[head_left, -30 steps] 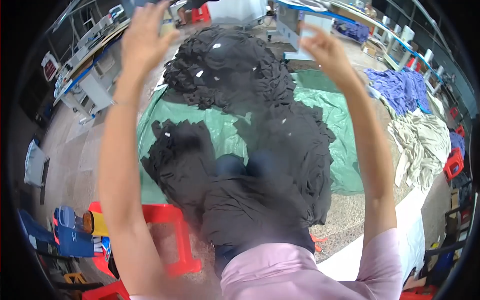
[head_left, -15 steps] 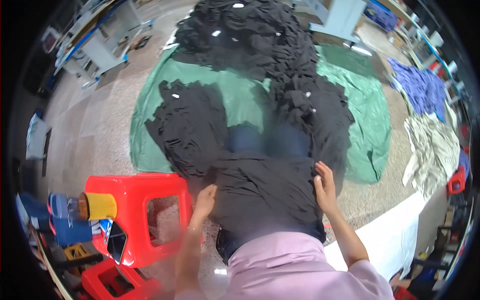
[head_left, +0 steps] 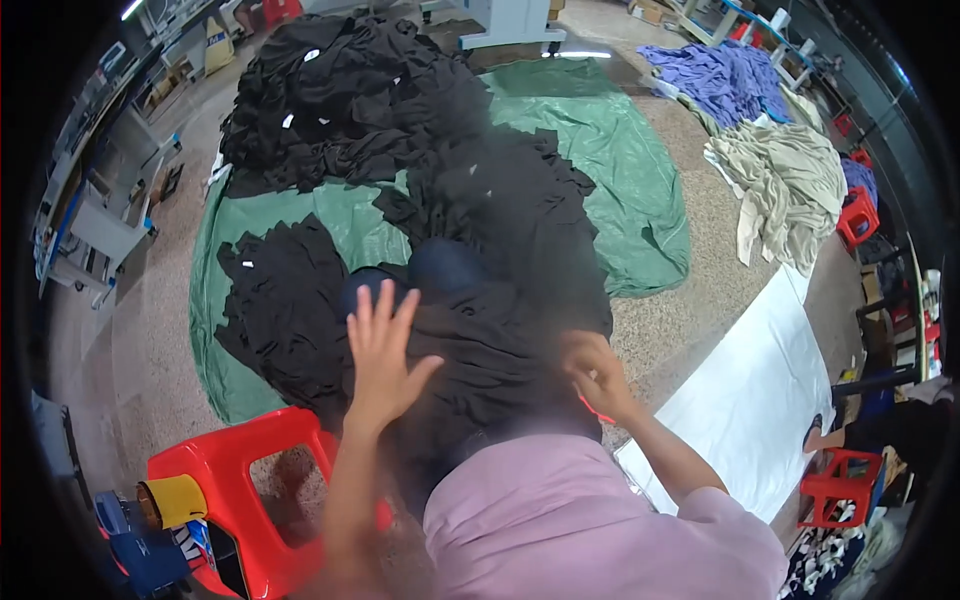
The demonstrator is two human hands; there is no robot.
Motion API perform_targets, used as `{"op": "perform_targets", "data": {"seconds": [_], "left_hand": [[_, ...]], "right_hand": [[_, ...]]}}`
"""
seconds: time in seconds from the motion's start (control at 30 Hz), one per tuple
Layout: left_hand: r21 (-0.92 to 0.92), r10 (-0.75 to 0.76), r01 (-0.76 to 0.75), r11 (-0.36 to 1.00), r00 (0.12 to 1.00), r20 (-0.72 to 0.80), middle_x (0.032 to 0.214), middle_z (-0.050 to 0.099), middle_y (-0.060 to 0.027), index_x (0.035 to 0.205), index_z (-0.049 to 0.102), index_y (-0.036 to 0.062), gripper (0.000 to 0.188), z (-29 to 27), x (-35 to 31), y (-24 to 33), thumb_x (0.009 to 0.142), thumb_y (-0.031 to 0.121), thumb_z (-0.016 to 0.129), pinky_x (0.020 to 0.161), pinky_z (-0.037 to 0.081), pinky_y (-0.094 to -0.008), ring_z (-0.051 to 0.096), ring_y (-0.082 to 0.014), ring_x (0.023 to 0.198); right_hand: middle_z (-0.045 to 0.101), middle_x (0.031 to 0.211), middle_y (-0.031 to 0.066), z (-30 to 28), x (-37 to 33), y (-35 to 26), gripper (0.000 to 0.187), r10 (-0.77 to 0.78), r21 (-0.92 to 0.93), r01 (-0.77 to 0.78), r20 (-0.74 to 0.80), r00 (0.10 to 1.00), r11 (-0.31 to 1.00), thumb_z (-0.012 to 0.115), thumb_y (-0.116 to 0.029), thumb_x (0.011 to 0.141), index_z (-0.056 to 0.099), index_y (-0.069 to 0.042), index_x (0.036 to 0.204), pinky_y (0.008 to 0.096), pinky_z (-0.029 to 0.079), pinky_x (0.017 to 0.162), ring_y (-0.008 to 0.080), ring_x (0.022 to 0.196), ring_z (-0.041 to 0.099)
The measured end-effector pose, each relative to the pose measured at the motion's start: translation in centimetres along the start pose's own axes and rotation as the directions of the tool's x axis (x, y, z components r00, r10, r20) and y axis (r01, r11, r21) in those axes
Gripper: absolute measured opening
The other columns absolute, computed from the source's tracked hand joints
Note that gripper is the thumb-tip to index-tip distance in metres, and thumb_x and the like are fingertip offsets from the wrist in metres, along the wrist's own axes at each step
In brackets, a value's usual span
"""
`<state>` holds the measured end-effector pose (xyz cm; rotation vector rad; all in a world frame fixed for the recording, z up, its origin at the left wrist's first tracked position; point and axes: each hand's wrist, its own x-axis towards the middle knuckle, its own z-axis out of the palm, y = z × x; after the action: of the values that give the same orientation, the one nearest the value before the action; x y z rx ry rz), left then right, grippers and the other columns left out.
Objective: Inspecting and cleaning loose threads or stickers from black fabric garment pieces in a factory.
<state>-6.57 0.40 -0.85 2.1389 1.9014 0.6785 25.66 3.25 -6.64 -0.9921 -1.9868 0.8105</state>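
Observation:
Black cloth (head_left: 465, 345) lies over my lap in loose folds. My left hand (head_left: 385, 365) is over its left part with fingers spread, holding nothing. At the right side of the cloth, my right hand (head_left: 597, 372) has its fingers curled in; whatever they hold is hidden. A small red strip (head_left: 596, 408) shows just below that hand, too little of it to name. Around my knees lie black garments: a smaller pile (head_left: 280, 310) on the left and a heap (head_left: 520, 200) ahead and to the right.
A green sheet (head_left: 640, 220) lies under the garments, with a bigger black pile (head_left: 350, 95) farther off. A red stool (head_left: 215, 465) at my left bears a yellow roll (head_left: 175, 500) and a phone (head_left: 226, 560). On the right are a white sheet (head_left: 745, 385), beige cloth (head_left: 785, 175) and purple cloth (head_left: 715, 80).
My view has turned to the right. My left hand has moved from the cloth's left edge onto it and spread its fingers. My right hand has curled its fingers, and the cloth is more bunched.

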Motion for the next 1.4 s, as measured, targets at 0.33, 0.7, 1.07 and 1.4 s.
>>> {"op": "perform_targets", "data": {"seconds": [0.33,0.7,1.07,1.4], "left_hand": [[0.004,0.05,-0.052,0.999,0.965,0.258,0.095,0.066,-0.0173,0.104,0.067,0.005,0.045,-1.1,-0.8,-0.6,0.067,0.028,0.08,0.101,0.039,-0.0449,0.062,-0.0336,0.095],[-0.785,-0.541,-0.092,0.613,0.676,-0.501,0.105,0.06,-0.0054,0.118,0.055,0.0012,0.026,-15.2,-4.9,-2.4,0.091,0.002,0.054,0.088,0.048,-0.0277,0.058,-0.0132,0.097],[-0.121,-0.146,0.386,0.915,0.037,-0.989,0.117,0.063,-0.0173,0.124,0.058,-0.0032,0.043,-34.9,-9.6,0.4,0.092,0.024,0.046,0.091,0.047,-0.0313,0.062,-0.023,0.105],[0.482,0.191,0.178,0.858,0.76,-0.621,0.108,0.063,-0.0187,0.116,0.057,0.0045,0.041,-22.6,6.9,-1.4,0.075,-0.001,0.057,0.086,0.048,-0.0438,0.058,-0.0406,0.098]], "right_hand": [[0.053,0.069,0.0114,-4.2,10.8,-6.2,0.009,-0.179,-0.113,0.156,-0.242,0.954,0.981,0.056,-0.003,0.092,0.05,-0.003,0.098,0.03,0.04,0.051,0.0228,0.053,0.051],[0.058,0.085,0.0094,-5.3,19.3,-8.5,0.019,-0.506,-0.159,0.583,0.351,0.788,0.797,0.071,-0.017,0.079,0.059,-0.005,0.087,0.0443,0.046,0.068,0.0333,0.077,0.06],[0.054,0.077,-0.0062,-9.1,20.2,-22.4,0.016,-0.367,0.495,0.321,-0.004,0.93,0.807,0.059,-0.016,0.095,0.059,-0.001,0.093,0.0184,0.04,0.065,0.0013,0.074,0.047],[0.062,0.081,-0.003,-4.6,19.6,-12.3,0.014,0.086,0.467,-0.195,0.243,0.966,0.862,0.057,-0.017,0.094,0.06,-0.003,0.094,0.0239,0.046,0.066,0.0069,0.073,0.056]]}}
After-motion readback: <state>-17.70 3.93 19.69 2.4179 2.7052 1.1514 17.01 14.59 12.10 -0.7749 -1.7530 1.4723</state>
